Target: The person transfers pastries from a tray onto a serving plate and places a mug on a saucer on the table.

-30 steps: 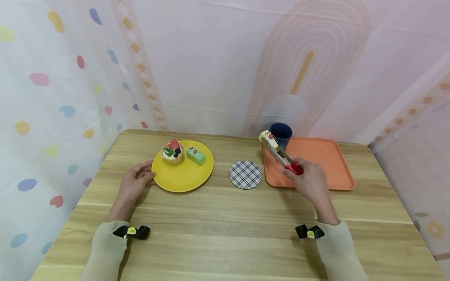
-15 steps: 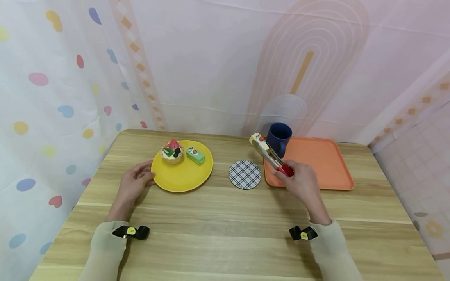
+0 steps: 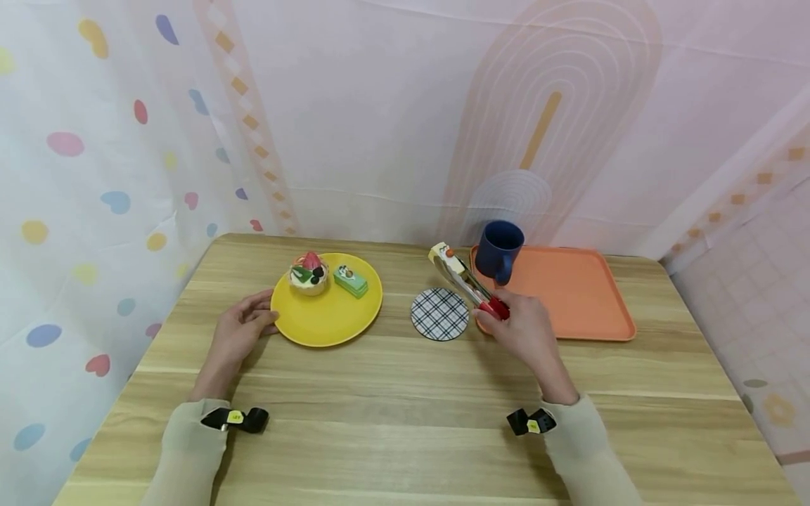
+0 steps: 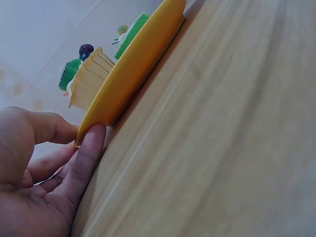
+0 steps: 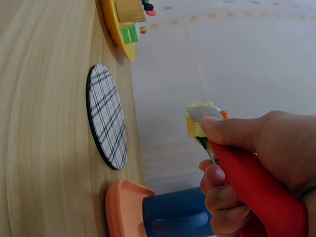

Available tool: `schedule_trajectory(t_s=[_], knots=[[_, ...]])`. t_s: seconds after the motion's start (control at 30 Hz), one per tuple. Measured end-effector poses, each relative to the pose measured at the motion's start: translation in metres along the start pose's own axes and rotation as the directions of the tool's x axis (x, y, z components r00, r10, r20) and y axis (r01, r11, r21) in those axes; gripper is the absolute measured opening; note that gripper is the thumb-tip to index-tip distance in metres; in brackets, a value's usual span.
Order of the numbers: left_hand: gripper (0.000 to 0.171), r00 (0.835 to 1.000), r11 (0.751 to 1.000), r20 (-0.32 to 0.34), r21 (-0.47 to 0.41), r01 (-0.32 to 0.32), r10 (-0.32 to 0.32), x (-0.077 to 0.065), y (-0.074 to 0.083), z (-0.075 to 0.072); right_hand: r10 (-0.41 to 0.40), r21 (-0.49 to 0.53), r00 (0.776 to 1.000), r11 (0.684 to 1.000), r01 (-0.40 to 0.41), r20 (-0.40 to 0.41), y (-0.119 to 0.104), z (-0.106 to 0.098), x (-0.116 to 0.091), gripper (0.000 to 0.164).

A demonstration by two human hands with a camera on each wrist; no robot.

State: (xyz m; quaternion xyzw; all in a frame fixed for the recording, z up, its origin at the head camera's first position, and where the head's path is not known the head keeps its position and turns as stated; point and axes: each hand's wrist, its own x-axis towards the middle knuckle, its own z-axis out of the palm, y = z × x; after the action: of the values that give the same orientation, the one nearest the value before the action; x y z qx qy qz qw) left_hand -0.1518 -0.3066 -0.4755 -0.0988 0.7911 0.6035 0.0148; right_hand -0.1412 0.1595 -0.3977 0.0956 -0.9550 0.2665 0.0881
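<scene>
My left hand pinches the near left rim of a yellow plate, thumb and forefinger on its edge in the left wrist view. On that plate sit a toy fruit tart and a green toy cake slice. My right hand grips red-handled metal tongs. Between the tongs' tips is a yellow toy cake slice with white topping and an orange ball. The tongs hold it in the air, behind the plaid round coaster in the head view.
An orange tray lies on the right, with a blue mug standing on its far left part. All rest on a wooden table. A patterned curtain hangs close behind the table.
My right hand has moved left with the tongs and the yellow cake slice, from over the tray's left part towards the coaster. The left hand and plate stay in place.
</scene>
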Motion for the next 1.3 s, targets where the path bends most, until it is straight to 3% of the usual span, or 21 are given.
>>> schedule_trajectory(t_s=[0.23,0.77,1.03,1.3], knots=[[0.054,1.0,1.0,-0.006,0.003,0.01,-0.01,0.0,0.0,0.0,0.01,0.015,1.0,1.0,-0.01,0.023,-0.01,0.006,0.0,0.047],[0.055,1.0,1.0,-0.015,0.016,0.02,-0.02,0.001,0.0,0.0,-0.016,0.026,0.998,1.0,0.015,0.056,-0.031,0.021,0.001,0.034],[0.055,0.999,0.999,-0.013,0.021,0.032,-0.032,0.003,-0.002,0.001,-0.028,0.023,0.996,0.999,0.027,0.082,-0.04,0.029,0.002,0.042],[0.055,0.999,0.999,-0.01,0.015,0.032,-0.032,0.003,0.0,0.0,-0.046,0.021,0.992,0.999,0.044,0.121,-0.051,0.035,0.003,0.032]])
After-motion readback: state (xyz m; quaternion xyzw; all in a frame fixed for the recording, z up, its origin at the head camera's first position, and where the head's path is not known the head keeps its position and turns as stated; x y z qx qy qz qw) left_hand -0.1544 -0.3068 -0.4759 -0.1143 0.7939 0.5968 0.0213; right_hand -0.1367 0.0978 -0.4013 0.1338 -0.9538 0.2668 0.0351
